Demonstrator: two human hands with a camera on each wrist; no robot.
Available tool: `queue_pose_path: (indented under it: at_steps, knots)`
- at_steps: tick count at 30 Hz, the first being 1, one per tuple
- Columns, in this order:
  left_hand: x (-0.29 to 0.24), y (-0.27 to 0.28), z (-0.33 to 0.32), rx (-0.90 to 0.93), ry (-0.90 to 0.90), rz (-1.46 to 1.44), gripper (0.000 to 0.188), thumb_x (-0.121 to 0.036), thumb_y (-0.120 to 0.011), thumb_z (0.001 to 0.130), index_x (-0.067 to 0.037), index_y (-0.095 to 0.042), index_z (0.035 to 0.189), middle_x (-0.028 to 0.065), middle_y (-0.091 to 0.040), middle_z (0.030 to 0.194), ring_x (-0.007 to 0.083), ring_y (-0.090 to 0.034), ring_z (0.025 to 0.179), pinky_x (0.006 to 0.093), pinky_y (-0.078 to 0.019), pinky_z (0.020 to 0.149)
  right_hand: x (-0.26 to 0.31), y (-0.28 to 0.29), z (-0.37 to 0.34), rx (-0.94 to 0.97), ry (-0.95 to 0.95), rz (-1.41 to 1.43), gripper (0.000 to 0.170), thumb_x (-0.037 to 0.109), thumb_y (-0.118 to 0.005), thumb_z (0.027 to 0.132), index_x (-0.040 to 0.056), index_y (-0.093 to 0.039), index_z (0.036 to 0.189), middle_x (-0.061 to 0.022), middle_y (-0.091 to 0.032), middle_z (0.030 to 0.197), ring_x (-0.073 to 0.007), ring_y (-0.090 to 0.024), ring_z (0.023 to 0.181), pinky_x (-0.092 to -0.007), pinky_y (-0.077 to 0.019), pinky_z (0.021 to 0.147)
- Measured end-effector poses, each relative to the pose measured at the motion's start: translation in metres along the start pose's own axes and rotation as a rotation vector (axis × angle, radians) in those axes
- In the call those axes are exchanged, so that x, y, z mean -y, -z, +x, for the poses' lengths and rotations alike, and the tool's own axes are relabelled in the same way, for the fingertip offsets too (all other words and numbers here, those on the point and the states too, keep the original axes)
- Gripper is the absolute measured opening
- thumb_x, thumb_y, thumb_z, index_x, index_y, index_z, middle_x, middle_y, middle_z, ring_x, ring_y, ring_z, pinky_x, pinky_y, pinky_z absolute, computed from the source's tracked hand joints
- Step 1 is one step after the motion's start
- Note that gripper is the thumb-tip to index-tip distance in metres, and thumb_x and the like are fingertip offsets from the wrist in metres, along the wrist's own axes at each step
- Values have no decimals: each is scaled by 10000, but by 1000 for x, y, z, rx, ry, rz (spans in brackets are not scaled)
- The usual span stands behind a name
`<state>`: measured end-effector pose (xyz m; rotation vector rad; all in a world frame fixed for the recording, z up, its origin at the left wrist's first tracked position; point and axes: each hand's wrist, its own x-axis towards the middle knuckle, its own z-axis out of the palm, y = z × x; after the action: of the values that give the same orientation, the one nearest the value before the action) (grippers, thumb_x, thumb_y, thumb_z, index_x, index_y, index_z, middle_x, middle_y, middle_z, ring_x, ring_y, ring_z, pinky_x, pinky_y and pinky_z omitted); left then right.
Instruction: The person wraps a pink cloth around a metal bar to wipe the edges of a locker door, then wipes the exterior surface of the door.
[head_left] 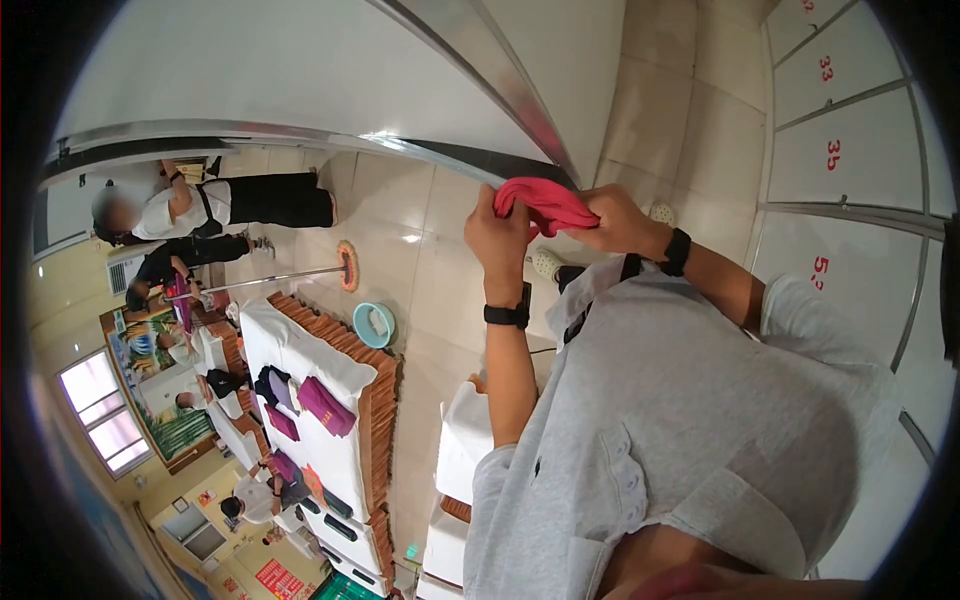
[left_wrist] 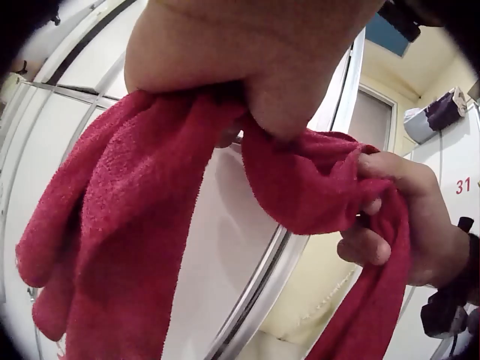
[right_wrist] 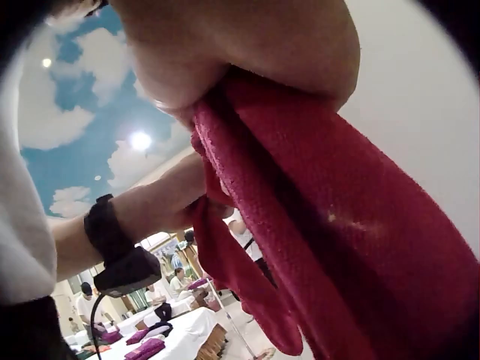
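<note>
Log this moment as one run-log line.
left hand: grips red cloth | right hand: grips same cloth | cloth: spans both hands, lengths hanging | nearby: white panel

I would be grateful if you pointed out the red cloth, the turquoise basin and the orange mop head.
Red cloth (left_wrist: 135,217): left wrist view, on its broad hanging part.
Turquoise basin (head_left: 361,329): head view, on its wall.
Orange mop head (head_left: 349,281): head view, on its fringe.

Locker room: numbered doors, white-draped tables
</note>
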<state>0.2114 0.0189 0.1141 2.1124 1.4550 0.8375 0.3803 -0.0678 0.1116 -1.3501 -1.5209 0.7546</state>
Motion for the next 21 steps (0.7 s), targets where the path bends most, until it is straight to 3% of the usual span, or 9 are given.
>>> queue_pose_path:
  at_steps: [3,5,6,8,10,12,15,17,21]
  knots:
    - [13,9,-17,-22,75,-99,211,-51,-631,760,-24,-436,684,117,-554,578,226,-548,520,318,-428,520,-3,-1,8,231,-146,39,220,225,-712,761,14,-665,800,-177,-635,706,-340,-621,630,-368,-489,578]
    - [20,21,-30,-63,201,-404,190,-9,-611,785,-22,-451,683,41,-518,598,129,-498,590,274,-421,562,-21,-16,8,424,31,-87,187,153,-705,786,-19,-648,834,-116,-614,616,-188,-615,515,-304,-470,513]
    - [24,25,-36,-75,215,-401,190,-9,-611,785,-22,-451,683,41,-518,598,129,-498,590,274,-421,562,-22,-26,6,441,35,-83,187,153,-705,786,-19,-648,834,-116,-614,616,-188,-615,515,-304,-470,513]
    - [36,30,-46,-232,143,-498,122,22,-584,802,-13,-500,721,-8,-494,650,109,-480,647,238,-417,610,-19,-47,9,496,-355,361,154,145,-676,820,-7,-665,844,-88,-605,568,-140,-597,511,-285,-453,491]
    - [62,32,-57,-297,95,-492,26,14,-562,827,-5,-549,814,2,-542,713,115,-506,654,231,-435,619,-27,-64,16,561,-221,239,145,134,-659,834,-2,-672,884,-90,-608,580,-129,-594,516,-277,-456,494]
    - [80,40,-72,-65,543,-707,64,-14,-540,847,3,-577,897,23,-591,803,106,-535,686,236,-457,631,-31,-76,18,616,-89,122,146,122,-642,848,4,-679,924,-92,-612,592,-118,-592,522,-270,-459,497]
    - [99,35,-79,42,549,-748,106,58,-509,818,1,-591,854,20,-606,775,76,-550,652,231,-470,585,-30,-95,24,626,-129,161,186,105,-622,858,12,-670,1012,-88,-635,631,-119,-603,547,-285,-474,537]
    - [100,27,-83,38,574,-918,106,48,-509,822,-4,-596,853,18,-605,765,79,-547,641,227,-466,581,-49,-113,24,689,-386,290,220,73,-614,849,19,-660,1057,-101,-655,673,-118,-592,569,-289,-483,574]
    - [129,14,-86,52,527,-1044,88,16,-525,817,-22,-605,819,4,-595,723,73,-537,638,224,-457,586,-53,-130,33,547,51,322,241,48,-612,829,23,-664,1063,-104,-652,682,-122,-554,581,-303,-468,584]
